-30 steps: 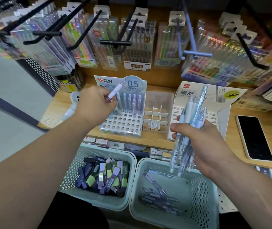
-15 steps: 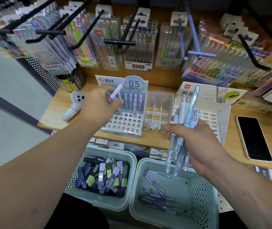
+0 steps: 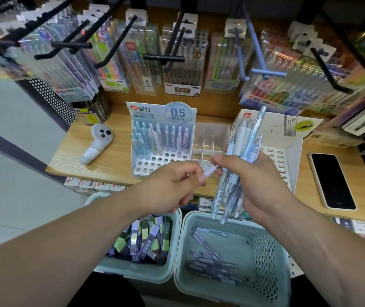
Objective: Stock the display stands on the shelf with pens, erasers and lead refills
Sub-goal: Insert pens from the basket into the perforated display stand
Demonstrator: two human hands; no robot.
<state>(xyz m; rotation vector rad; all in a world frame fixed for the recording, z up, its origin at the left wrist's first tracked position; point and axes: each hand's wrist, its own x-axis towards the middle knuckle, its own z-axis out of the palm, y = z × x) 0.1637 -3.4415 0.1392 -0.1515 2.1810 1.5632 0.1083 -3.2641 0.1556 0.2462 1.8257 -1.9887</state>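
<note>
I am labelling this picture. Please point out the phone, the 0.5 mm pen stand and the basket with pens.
phone [image 3: 332, 181], head view, dark screen.
0.5 mm pen stand [image 3: 155, 161], head view, perforated base.
basket with pens [image 3: 265, 258], head view, right wall.

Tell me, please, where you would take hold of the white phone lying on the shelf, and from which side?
Take the phone by its two long edges, coming from above. It lies flat, screen up, on the wooden shelf with bare wood on both sides, so fingers could close across its narrow width.

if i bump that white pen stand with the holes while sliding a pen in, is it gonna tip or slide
The pen stand looks like thin card or light plastic, so it would probably slide on the smooth wooden shelf rather than resist. Its pens stand upright in the back rows under a tall header card, so a push from the front might rock it backward. Steadying it seems wise.
</note>
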